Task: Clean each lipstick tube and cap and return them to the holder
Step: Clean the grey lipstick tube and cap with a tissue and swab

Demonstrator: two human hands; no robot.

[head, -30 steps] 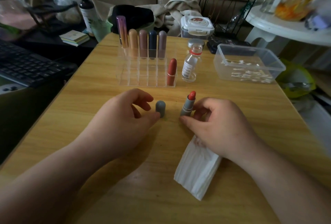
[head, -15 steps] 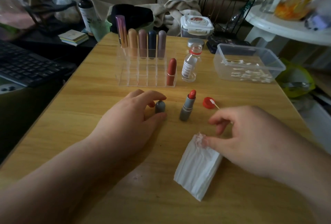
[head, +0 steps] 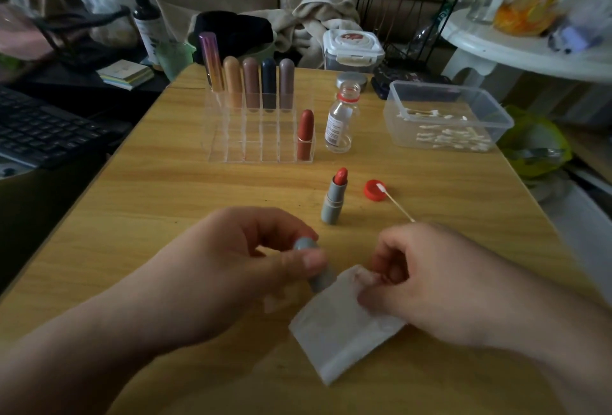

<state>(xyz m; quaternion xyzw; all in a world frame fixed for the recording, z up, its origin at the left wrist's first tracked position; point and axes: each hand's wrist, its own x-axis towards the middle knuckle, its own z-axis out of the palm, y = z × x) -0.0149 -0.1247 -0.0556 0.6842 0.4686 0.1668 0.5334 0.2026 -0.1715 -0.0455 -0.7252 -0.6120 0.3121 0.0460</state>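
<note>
Cap [head: 322,279]: probably light, stiff and slippery, pinched by its sides in my left hand [head: 231,265] toward the tabletop's [head: 165,199] near edge, my right hand [head: 427,282] pinching the soft tissue's [head: 341,325] corner.

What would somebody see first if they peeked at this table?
Probably the two hands up front: the left hand grips a grey cap, and the right hand pinches a folded white tissue. Just behind them an open lipstick stands upright with its red tip showing. Farther back, a clear holder has a row of capped lipsticks along its rear.
</note>
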